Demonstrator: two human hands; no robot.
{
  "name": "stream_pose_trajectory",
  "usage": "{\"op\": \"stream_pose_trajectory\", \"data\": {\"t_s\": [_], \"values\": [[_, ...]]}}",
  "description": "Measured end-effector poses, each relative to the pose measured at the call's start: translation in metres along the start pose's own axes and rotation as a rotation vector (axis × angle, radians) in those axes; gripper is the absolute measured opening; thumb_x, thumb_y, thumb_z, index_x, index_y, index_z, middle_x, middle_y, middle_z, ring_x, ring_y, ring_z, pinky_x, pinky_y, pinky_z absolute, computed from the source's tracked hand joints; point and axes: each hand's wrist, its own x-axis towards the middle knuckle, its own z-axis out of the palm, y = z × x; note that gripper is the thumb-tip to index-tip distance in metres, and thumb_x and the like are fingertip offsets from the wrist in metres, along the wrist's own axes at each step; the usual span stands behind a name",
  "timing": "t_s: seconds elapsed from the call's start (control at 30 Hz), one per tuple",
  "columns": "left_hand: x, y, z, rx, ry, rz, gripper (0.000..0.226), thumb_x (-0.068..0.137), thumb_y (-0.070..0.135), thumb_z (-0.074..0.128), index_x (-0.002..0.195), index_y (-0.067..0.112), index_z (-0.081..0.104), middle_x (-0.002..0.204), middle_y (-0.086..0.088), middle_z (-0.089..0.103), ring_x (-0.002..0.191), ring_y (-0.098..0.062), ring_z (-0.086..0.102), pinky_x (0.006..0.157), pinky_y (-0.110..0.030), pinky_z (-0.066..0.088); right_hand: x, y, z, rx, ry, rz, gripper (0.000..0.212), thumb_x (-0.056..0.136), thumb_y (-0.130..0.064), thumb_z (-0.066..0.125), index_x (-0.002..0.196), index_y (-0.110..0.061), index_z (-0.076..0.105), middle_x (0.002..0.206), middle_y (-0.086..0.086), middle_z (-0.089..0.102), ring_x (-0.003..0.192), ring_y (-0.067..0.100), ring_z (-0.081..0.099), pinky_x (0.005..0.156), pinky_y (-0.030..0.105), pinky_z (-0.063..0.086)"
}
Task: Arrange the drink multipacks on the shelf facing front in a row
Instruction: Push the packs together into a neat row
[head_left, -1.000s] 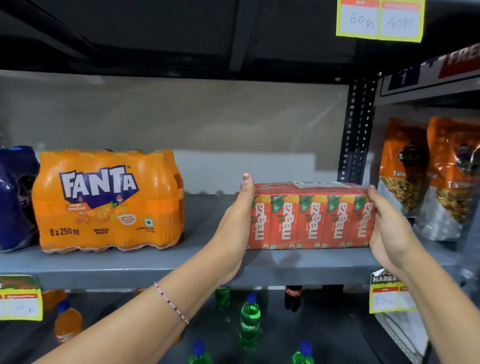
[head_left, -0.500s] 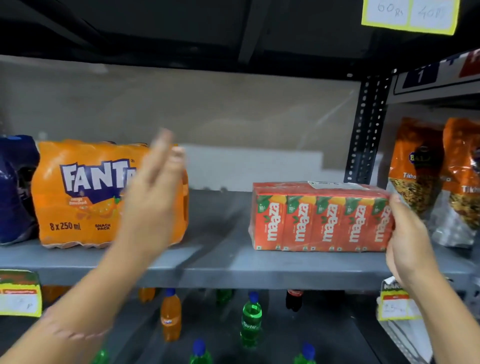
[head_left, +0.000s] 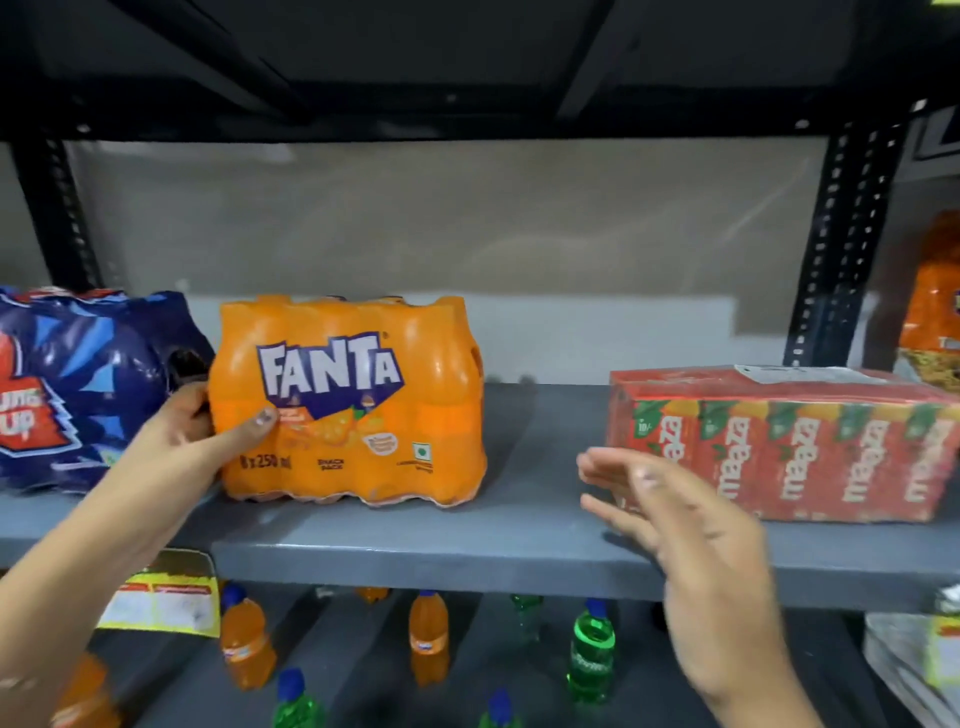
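Fanta multipack (head_left: 347, 402) faces front, upright

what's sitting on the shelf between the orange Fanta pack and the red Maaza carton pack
Nothing: in the head view the grey shelf board is bare between the orange shrink-wrapped Fanta multipack and the red Maaza carton multipack. The open right hand only hovers in front.

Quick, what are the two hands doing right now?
Left hand: closed on the orange shrink-wrapped Fanta bottle pack.
Right hand: open, holding nothing, in front of the red Maaza carton pack.
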Motion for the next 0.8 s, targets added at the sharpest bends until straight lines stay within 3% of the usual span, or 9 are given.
{"op": "stream_pose_trajectory", "data": {"t_s": [0.07,0.13,0.2,0.37,0.5,0.57,0.6,0.73,0.8], "values": [[0.002,-0.001,0.005,0.017,0.02,-0.026,0.108,0.015,0.077,0.088,0.111,0.039,0.058,0.092,0.019,0.082,0.084,-0.003,0.08,0.065,-0.025,0.062,0.006,-0.001,0.014,-0.102,-0.134,0.1,0.026,0.099,-0.026,0.054,0.111,-0.036,0.075,0.118,-0.022,0.073,0.114,-0.002,0.065,0.098,0.024,0.05],[0.001,-0.002,0.016,0.027,0.007,-0.014,0.121,0.017,0.079,0.086,0.124,0.031,0.056,0.104,0.007,0.08,0.094,-0.014,0.079,0.074,-0.034,0.062,0.009,0.0,0.023,-0.199,-0.221,0.148,0.032,0.1,-0.026,0.053,0.129,-0.039,0.064,0.127,-0.03,0.064,0.12,-0.016,0.054,0.103,0.014,0.042],[0.001,-0.002,0.03,0.033,-0.003,-0.024,0.127,0.019,0.08,0.086,0.129,0.026,0.054,0.109,0.004,0.078,0.094,-0.015,0.078,0.076,-0.035,0.062,0.016,0.002,0.025,-0.264,-0.24,0.171,0.042,0.102,-0.024,0.051,0.143,-0.034,0.052,0.135,-0.034,0.053,0.123,-0.019,0.048,0.106,0.011,0.036],[0.0,-0.002,0.067,-0.006,-0.057,-0.007,0.076,0.061,0.046,0.079,0.13,0.026,0.053,0.11,0.009,0.075,0.09,-0.006,0.078,0.058,-0.017,0.061,0.025,0.01,0.013,-0.411,-0.21,0.136,0.052,0.1,-0.024,0.047,0.151,-0.031,0.043,0.143,-0.026,0.051,0.132,-0.005,0.046,0.117,0.033,0.035],[0.0,0.001,0.076,0.005,-0.08,-0.005,0.099,0.04,0.075,0.084,0.125,0.033,0.055,0.116,0.009,0.075,0.09,-0.007,0.079,0.067,-0.024,0.062,0.022,0.012,0.003,-0.462,-0.197,0.112,0.052,0.102,-0.014,0.045,0.15,-0.033,0.042,0.123,-0.034,0.054,0.115,-0.008,0.057,0.099,0.019,0.047],[-0.001,0.002,0.078,0.03,-0.077,-0.004,0.112,0.031,0.08,0.084,0.128,0.032,0.055,0.117,0.007,0.076,0.091,-0.007,0.08,0.07,-0.028,0.063,0.019,0.013,0.002,-0.487,-0.182,0.107,0.054,0.102,-0.01,0.045,0.15,-0.032,0.042,0.114,-0.022,0.062,0.115,0.003,0.06,0.094,0.028,0.055],[-0.002,0.002,0.077,0.031,-0.074,-0.007,0.11,0.037,0.077,0.084,0.132,0.03,0.054,0.118,0.005,0.076,0.092,-0.011,0.08,0.072,-0.03,0.062,0.018,0.013,0.003,-0.492,-0.173,0.101,0.054,0.101,-0.009,0.045,0.15,-0.032,0.042,0.11,-0.018,0.063,0.115,0.007,0.061,0.095,0.03,0.054],[-0.002,0.001,0.077,0.015,-0.11,0.015,0.099,0.048,0.07,0.084,0.133,0.029,0.053,0.115,0.009,0.077,0.093,-0.012,0.079,0.068,-0.025,0.062,0.017,0.013,0.006,-0.518,-0.164,0.092,0.053,0.102,-0.01,0.046,0.148,-0.034,0.043,0.117,-0.027,0.059,0.11,-0.003,0.059,0.083,0.005,0.043],[-0.004,0.002,0.074,0.056,-0.15,0.033,0.062,0.071,0.045,0.081,0.126,0.031,0.057,0.102,0.014,0.08,0.09,-0.005,0.078,0.066,-0.019,0.06,0.015,0.014,0.005,-0.525,-0.147,0.1,0.054,0.102,-0.011,0.047,0.15,-0.034,0.041,0.117,-0.034,0.053,0.108,-0.009,0.056,0.085,0.003,0.04]]}}
